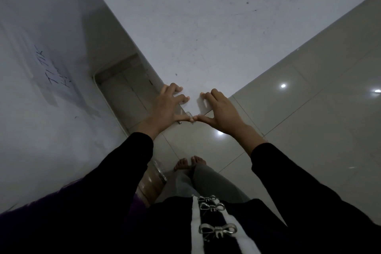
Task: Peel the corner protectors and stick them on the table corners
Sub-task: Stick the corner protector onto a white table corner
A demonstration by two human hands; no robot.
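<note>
Dim room, pale wall (pixel 41 109) at left with scrawled writing, glossy floor tiles (pixel 309 119) at right. Between them juts a white table (pixel 206 26). Left hand (pixel 168 107) and right hand (pixel 219 109) press its near corner, fingers spread on top, thumbs meeting at the tip, over a clear corner protector (pixel 188 113). Containers: a clear packet (pixel 159 170) lies by the bare feet (pixel 189 163); what's inside I can't tell

The floor (pixel 309 109) is glossy beige tile with light reflections. A white wall (pixel 31 130), left, bears a sheet (pixel 51 72) with handwriting.
</note>
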